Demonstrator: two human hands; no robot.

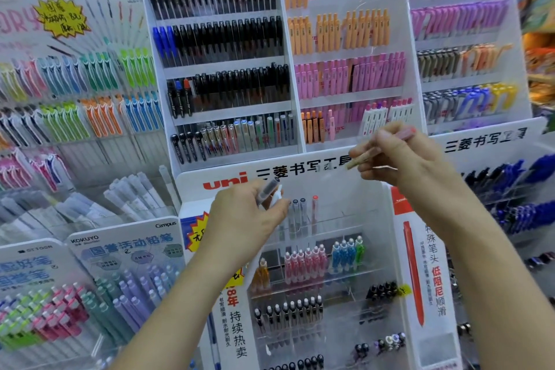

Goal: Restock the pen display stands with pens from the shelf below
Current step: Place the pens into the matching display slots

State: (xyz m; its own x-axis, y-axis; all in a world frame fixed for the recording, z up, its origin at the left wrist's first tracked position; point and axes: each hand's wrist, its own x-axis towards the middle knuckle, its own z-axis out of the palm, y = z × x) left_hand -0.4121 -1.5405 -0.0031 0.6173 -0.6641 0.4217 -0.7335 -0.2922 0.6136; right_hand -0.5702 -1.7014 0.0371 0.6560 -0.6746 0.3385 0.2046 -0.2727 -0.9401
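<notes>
My left hand (246,213) grips a couple of clear and white pens (271,189), held before the top tier of the uni acrylic stand (345,249). A few pens (303,210) stand in that tier, most of it bare. My right hand (399,153) pinches a pink-and-tan pen (381,149) at an angle, its pink end up near the bottom row of the Zebra stand (348,69). White pens (374,119) sit in that row just behind my fingers.
A black-pen stand (222,69) rises at centre left, with colourful pen racks (75,84) further left. Kokuyo pencil boxes (126,273) sit at lower left. Blue pen racks (516,195) line the right. A red-pen advert panel (417,273) flanks the uni stand.
</notes>
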